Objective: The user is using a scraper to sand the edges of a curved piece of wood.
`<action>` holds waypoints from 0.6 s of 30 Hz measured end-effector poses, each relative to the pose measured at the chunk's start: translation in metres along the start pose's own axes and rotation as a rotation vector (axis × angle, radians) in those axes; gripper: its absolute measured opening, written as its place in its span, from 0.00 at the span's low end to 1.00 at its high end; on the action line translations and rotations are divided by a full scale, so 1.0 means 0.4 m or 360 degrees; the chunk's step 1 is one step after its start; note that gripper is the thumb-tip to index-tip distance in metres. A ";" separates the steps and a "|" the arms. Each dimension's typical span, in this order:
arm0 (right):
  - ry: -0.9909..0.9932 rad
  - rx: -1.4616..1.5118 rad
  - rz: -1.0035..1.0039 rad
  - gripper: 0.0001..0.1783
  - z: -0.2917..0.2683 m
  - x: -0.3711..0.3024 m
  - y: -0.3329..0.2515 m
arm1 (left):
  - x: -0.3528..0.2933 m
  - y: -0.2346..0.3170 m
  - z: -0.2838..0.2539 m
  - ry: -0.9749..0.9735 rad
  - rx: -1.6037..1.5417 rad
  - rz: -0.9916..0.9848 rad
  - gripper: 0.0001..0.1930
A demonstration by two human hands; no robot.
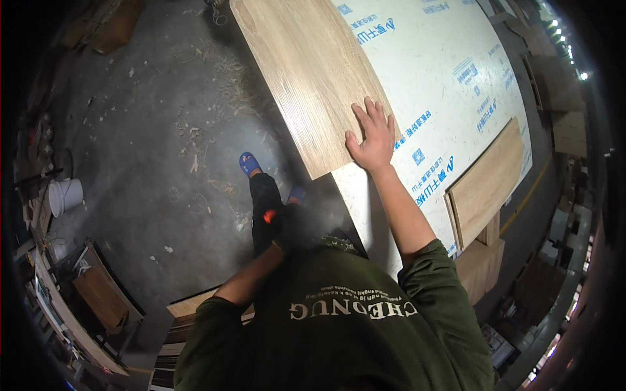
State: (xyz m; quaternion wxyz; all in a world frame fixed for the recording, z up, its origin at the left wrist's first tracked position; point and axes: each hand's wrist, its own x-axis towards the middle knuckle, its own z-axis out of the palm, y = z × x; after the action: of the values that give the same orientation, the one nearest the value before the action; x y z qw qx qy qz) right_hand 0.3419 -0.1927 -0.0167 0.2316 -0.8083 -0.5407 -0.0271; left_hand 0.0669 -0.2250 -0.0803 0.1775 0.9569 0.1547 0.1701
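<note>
My right hand [373, 138] is bare and lies flat near the right edge of a light wood-grain board [306, 72], fingers stretched and a little apart. The board has a rounded far corner and rests on a large white printed sheet [450, 58], jutting past the sheet's left edge. My left hand [291, 228] is held low in front of my body. It shows only as a dark, blurred shape with an orange-red spot beside it. Whether that is a glove or a dark tool cannot be made out, and its fingers do not show.
Smaller wood-grain boards [486, 186] lie on the sheet's right side, with brown boxes [479, 267] below. Shavings [202, 150] litter the grey floor at left. A white bucket [65, 197] stands at far left. A strip stack [171, 345] is near my left elbow.
</note>
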 end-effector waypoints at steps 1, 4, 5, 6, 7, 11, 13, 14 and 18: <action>-0.0050 -0.0023 0.0034 0.32 0.002 -0.004 0.007 | -0.018 0.005 0.009 -0.0040 -0.0091 0.0009 0.16; -0.0059 -0.0036 0.0056 0.32 0.002 0.005 0.006 | 0.068 -0.052 -0.119 0.0029 0.0109 -0.0091 0.19; -0.0035 -0.0007 0.0018 0.32 -0.003 0.004 0.001 | 0.126 -0.096 -0.175 0.0059 0.0298 -0.0151 0.20; 0.0021 -0.0008 0.0009 0.32 -0.003 0.005 0.005 | 0.187 -0.138 -0.218 0.0101 0.0592 -0.0188 0.21; 0.0019 -0.0005 -0.0010 0.32 -0.004 0.011 0.003 | 0.223 -0.180 -0.215 0.0291 0.1058 -0.0219 0.19; -0.0012 0.0009 0.0017 0.32 0.004 0.011 -0.005 | 0.391 -0.409 -0.193 0.0391 0.0253 -0.0379 0.15; 0.0005 0.0010 0.0032 0.32 0.003 0.002 0.004 | 0.383 -0.358 -0.178 0.0270 0.0479 -0.0377 0.14; -0.0003 0.0000 0.0049 0.32 -0.001 0.001 0.008 | 0.336 -0.290 -0.163 0.0249 0.0741 -0.0261 0.13; 0.0044 0.0047 0.0025 0.31 0.002 0.004 0.001 | 0.118 -0.033 -0.096 0.0121 0.0295 -0.0099 0.10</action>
State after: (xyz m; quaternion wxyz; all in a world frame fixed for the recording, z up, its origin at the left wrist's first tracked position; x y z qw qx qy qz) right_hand 0.3428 -0.1913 -0.0172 0.2511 -0.8085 -0.5315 -0.0286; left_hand 0.0914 -0.1855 -0.0388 0.0874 0.9568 0.2059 0.1857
